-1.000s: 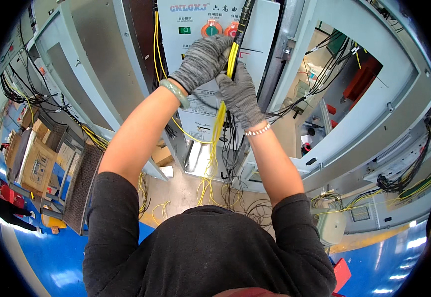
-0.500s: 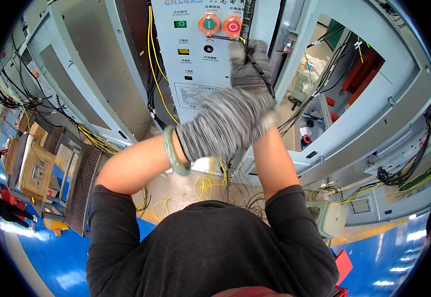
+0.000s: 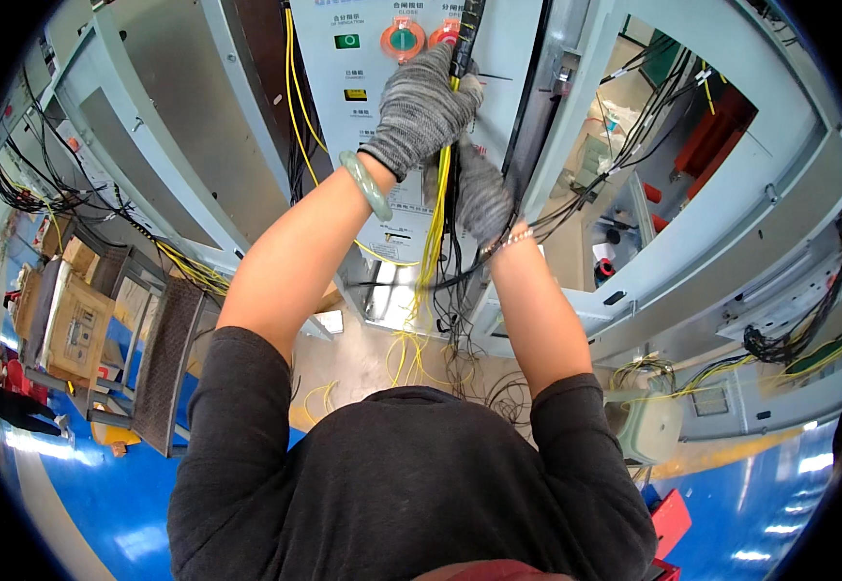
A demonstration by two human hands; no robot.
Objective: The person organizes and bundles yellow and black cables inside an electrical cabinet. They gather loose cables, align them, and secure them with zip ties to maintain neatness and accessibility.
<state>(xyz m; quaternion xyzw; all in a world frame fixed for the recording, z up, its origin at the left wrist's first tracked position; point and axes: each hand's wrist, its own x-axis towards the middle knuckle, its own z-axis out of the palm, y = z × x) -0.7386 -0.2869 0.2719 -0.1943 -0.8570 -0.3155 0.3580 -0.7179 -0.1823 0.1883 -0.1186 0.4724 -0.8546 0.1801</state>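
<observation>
In a grey, striped knit glove, my left hand (image 3: 423,108) is closed around an upright cable bundle (image 3: 466,41). The bundle is black-wrapped at the top; below the hand, yellow wires (image 3: 435,228) and black wires hang loose. A thin black strip (image 3: 496,76), like a cable tie, sticks out to the right beside the left fingers. Lower down, my gloved right hand (image 3: 485,198) is against the right side of the wires; its fingers are blurred and partly hidden. Behind both hands stands a light grey panel (image 3: 382,179) with a green button (image 3: 403,40) and a red button (image 3: 446,35), partly covered.
Open cabinet frames flank the panel, the right frame (image 3: 779,145) with black cables (image 3: 648,116) across its opening. Loose wires (image 3: 406,358) lie on the floor below. At left stand a step stool (image 3: 165,368) and a wooden box (image 3: 77,329).
My left hand has moved up and left, uncrossing from the right arm, onto the bundle. My right hand has come down from near the buttons. Yellow wires now show below the left hand.
</observation>
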